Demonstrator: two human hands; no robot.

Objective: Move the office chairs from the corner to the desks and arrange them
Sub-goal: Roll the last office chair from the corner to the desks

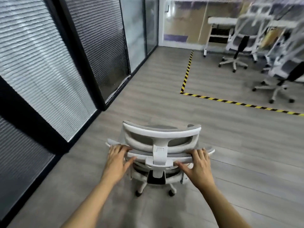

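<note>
Transport step: left hand [117, 159] and right hand [198, 163] both clamped the backrest rim of the office chair [162, 137], mid-floor beside the glass partition [105, 46]. Next, probably: steer right across the hazard tape [186, 74] toward the desk [222, 20].

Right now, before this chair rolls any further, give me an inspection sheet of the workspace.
Surface: grey plank floor.
Job's things: white office chair seen from behind, on its castors, outside the taped area; other chairs stand by a white desk at far right, blurred.
Clutter: nothing seen.
Grippers: left hand and right hand each grip the backrest's top edge, either side of the headrest post.
Cables: nothing seen.
Surroundings: glass partition with blinds on the left; yellow-black tape marks a corner on the floor ahead.
</note>
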